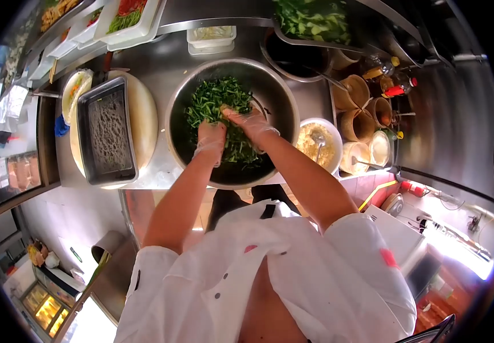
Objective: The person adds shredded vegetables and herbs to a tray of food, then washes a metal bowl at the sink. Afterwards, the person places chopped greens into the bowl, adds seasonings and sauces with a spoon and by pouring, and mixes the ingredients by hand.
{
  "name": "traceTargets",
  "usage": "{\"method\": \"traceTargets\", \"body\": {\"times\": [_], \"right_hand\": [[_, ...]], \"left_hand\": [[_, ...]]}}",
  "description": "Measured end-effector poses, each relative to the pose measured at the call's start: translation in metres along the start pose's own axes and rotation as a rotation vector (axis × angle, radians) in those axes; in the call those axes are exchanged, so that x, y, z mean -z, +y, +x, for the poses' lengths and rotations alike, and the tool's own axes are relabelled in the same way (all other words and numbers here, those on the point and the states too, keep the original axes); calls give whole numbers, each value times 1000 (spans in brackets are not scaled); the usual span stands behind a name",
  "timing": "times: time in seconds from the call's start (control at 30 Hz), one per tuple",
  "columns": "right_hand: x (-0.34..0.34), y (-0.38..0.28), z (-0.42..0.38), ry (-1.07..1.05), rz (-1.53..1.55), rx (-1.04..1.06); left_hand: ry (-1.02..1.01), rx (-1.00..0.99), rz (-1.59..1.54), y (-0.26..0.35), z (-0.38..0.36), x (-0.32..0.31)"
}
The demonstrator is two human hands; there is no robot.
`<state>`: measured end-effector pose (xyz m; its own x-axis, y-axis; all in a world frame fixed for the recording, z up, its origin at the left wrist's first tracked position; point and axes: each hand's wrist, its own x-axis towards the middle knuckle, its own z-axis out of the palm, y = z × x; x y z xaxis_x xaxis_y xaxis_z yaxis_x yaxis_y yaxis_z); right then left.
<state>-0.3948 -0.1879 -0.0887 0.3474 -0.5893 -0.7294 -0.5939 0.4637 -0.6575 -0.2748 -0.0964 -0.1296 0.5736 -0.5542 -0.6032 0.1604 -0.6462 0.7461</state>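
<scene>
A large steel mixing bowl (284, 103) holds a heap of chopped leafy greens (215, 98), and both my hands are inside it. My left hand (211, 137), in a clear plastic glove, is curled closed into the greens, its fingertips buried. From the right, my right hand (251, 124), gloved the same way, reaches across the heap with its fingers bunched on some greens close to my left hand. Just right of the bowl sits a white bowl (336, 142) of pale, finely chopped food with a spoon (319, 150) in it.
A dark rectangular tray (108, 130) lies on a round board (145, 108) at left. Several seasoning tubs (354, 124) and bottles (398, 90) stand at right. Behind are a pot of dark liquid (287, 54), a pan of greens (315, 23) and small white containers (211, 36).
</scene>
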Motion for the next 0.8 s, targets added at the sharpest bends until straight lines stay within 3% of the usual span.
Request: {"method": "traceTargets", "body": {"times": [0.03, 0.13, 0.17, 0.23, 0.33, 0.4, 0.43, 0.5, 0.6, 0.67, 0.7, 0.8], "right_hand": [[-4, 18, 25, 120, -47, -35], [3, -2, -4, 65, 158, -19], [8, -12, -23, 131, 55, 51], [9, -15, -23, 240, -98, 74], [18, -17, -8, 225, -234, 68], [24, -59, -68, 225, -175, 61], [27, -44, -38, 279, -319, 251], [29, -87, -108, 201, -381, 270], [37, -103, -135, 192, -836, 621], [41, -115, -146, 278, -1354, 909], [42, -124, -148, 304, -1280, 989], [35, -152, -169, 320, -792, 835]], "left_hand": [[6, -74, 102, 16, -9, 8], [-44, -275, 99, 22, -2, 24], [-51, -146, 105, 53, -25, 32], [1, -323, 403, 13, 33, 40], [-65, -307, 322, 83, -38, 61], [-90, -300, 241, 93, -48, 69], [-142, -381, 231, 91, -38, 72], [-206, -444, 275, 108, -50, 80], [-227, -487, 381, 153, -105, 99], [-226, -569, 496, 165, -103, 107], [-192, -634, 504, 170, -113, 111], [-350, -789, 287, 172, -108, 119]]}}
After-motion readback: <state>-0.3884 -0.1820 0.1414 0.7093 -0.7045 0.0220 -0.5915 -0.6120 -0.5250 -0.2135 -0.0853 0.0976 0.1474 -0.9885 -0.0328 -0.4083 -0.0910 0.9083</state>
